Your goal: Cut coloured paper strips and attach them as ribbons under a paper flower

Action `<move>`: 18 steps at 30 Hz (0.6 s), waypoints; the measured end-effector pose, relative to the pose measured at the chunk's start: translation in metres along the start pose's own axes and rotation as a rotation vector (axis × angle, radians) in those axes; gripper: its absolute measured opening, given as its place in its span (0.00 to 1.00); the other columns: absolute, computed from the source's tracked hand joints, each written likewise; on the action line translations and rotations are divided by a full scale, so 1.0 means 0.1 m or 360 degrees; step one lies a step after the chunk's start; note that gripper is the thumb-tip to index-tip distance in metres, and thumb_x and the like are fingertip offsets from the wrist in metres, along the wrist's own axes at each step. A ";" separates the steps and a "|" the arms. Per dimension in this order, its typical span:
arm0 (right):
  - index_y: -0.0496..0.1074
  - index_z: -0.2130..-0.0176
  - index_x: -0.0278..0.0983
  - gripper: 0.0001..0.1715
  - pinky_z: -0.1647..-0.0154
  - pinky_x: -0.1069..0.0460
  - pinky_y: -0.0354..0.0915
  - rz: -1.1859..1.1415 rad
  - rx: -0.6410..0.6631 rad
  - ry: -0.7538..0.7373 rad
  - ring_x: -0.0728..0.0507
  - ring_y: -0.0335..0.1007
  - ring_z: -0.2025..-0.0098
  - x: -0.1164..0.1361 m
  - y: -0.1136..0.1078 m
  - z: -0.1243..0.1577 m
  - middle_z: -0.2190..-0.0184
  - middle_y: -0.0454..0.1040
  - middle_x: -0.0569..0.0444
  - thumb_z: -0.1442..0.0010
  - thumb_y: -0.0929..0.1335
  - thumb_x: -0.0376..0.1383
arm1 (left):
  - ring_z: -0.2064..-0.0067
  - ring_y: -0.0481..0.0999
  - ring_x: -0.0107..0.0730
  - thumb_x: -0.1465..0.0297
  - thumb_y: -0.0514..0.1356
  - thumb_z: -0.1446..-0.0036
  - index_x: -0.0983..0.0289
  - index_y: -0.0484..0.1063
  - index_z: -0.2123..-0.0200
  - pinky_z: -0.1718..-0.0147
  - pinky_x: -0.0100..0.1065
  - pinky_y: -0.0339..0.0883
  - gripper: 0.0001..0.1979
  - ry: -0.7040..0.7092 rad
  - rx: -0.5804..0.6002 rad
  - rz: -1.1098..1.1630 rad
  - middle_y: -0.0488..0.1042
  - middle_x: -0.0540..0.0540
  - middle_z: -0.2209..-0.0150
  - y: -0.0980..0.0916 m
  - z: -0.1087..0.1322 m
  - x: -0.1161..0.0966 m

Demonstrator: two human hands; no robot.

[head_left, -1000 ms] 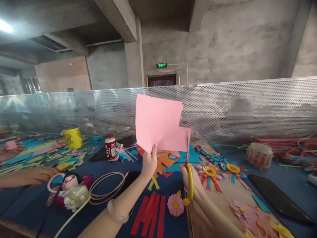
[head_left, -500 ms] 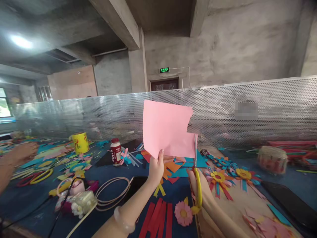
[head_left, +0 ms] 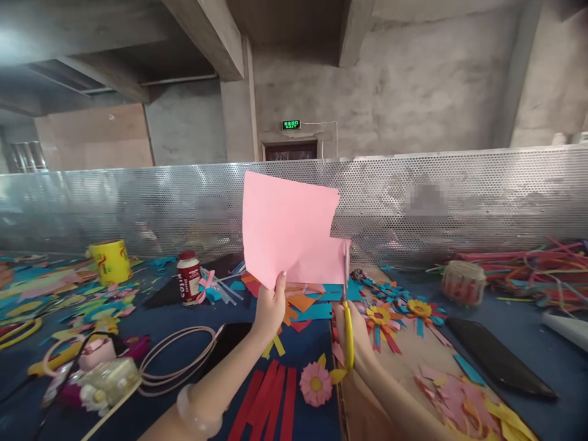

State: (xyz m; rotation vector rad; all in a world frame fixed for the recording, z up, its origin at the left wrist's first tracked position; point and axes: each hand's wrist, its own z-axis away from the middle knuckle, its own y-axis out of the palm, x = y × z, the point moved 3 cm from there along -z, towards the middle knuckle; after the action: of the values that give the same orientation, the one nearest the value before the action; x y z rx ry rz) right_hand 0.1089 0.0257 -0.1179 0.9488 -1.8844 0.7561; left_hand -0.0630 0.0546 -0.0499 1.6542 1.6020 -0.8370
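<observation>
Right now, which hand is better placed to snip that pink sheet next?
Probably the right hand: it holds the yellow-handled scissors, blades at the right edge of the pink sheet. The left hand grips the lower edge.

Both hands point(head_left: 270, 309) gripping; forearms point(head_left: 229, 367) angled inward

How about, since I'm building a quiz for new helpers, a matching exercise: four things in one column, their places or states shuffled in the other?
Things
1. Pink sheet
2. Scissors
3. Red strips
4. Bottle

Places or states
A. Lying to the left of the pink flower
B. Standing upright, to the right of the yellow roll
C. Held in the right hand
D. Held near its lower edge by the left hand

Right pairs: 1-D, 2-C, 3-A, 4-B
</observation>
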 end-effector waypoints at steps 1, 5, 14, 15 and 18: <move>0.55 0.77 0.39 0.13 0.76 0.53 0.54 0.0017 -0.0008 0.0004 0.47 0.57 0.78 0.01 0.00 0.00 0.82 0.61 0.58 0.48 0.59 0.45 | 0.64 0.80 0.45 0.58 0.52 0.40 0.69 0.72 0.58 0.62 0.41 0.75 0.20 -0.0016 0.0032 0.0019 0.79 0.60 0.69 0.01 0.00 0.00; 0.55 0.77 0.39 0.14 0.76 0.53 0.53 0.0069 -0.0007 0.0003 0.48 0.56 0.79 0.08 -0.03 0.01 0.82 0.60 0.59 0.47 0.57 0.45 | 0.65 0.80 0.44 0.58 0.51 0.40 0.69 0.73 0.62 0.63 0.40 0.75 0.20 -0.0051 0.0117 0.0060 0.79 0.60 0.69 0.02 0.01 -0.01; 0.54 0.79 0.39 0.17 0.76 0.53 0.49 0.0186 -0.0056 -0.0054 0.47 0.54 0.78 0.14 -0.07 -0.01 0.82 0.60 0.58 0.46 0.56 0.47 | 0.63 0.80 0.45 0.58 0.52 0.40 0.69 0.73 0.62 0.62 0.41 0.75 0.20 -0.0012 0.0121 0.0040 0.79 0.61 0.67 0.02 0.01 0.01; 0.54 0.79 0.39 0.17 0.76 0.53 0.48 0.0194 -0.0055 -0.0059 0.47 0.54 0.78 0.14 -0.07 -0.01 0.83 0.60 0.58 0.46 0.56 0.47 | 0.63 0.80 0.45 0.58 0.52 0.40 0.69 0.73 0.63 0.62 0.41 0.75 0.20 -0.0008 0.0113 0.0038 0.79 0.62 0.67 0.02 0.01 0.01; 0.54 0.79 0.39 0.17 0.76 0.53 0.48 0.0218 -0.0053 -0.0054 0.48 0.53 0.79 0.14 -0.08 -0.02 0.83 0.59 0.58 0.47 0.56 0.46 | 0.63 0.80 0.46 0.57 0.52 0.40 0.69 0.74 0.64 0.62 0.41 0.75 0.20 -0.0004 0.0097 0.0046 0.79 0.62 0.67 0.02 0.01 0.00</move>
State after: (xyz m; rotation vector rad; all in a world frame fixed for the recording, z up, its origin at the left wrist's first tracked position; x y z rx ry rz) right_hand 0.1118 0.0191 -0.1036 0.8230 -2.0013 0.7912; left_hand -0.0608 0.0537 -0.0508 1.7140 1.5611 -0.8805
